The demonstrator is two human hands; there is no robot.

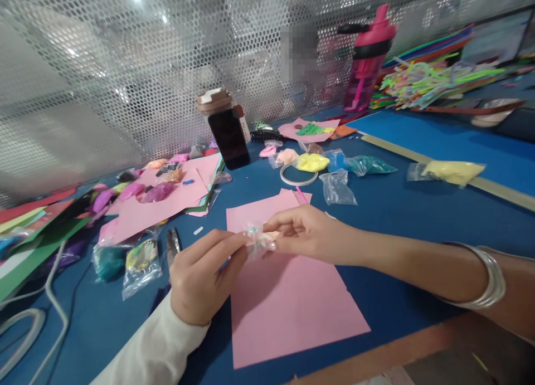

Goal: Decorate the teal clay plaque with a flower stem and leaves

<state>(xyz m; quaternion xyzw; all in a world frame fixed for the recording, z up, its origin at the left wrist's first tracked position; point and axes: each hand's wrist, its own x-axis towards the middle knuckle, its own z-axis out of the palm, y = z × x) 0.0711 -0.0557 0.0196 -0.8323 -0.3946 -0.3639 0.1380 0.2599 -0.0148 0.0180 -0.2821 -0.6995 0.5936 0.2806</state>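
Note:
My left hand [203,276] and my right hand [307,233] meet over a pink paper sheet [288,301] on the blue table. Both pinch a small clear plastic bag [259,239] that holds a bit of pale clay. The left fingers grip the bag's left end, the right fingers its right end. A silver bangle [487,276] sits on my right forearm. My left arm wears a white sleeve.
Several bags of coloured clay lie around: yellow [311,162], teal [370,165], pale yellow [453,171], more at left [140,262]. A dark bottle [228,131] and a pink bottle [368,59] stand at the back by a mesh wall. Scissors [173,243] lie left. Pink paper stack [167,198].

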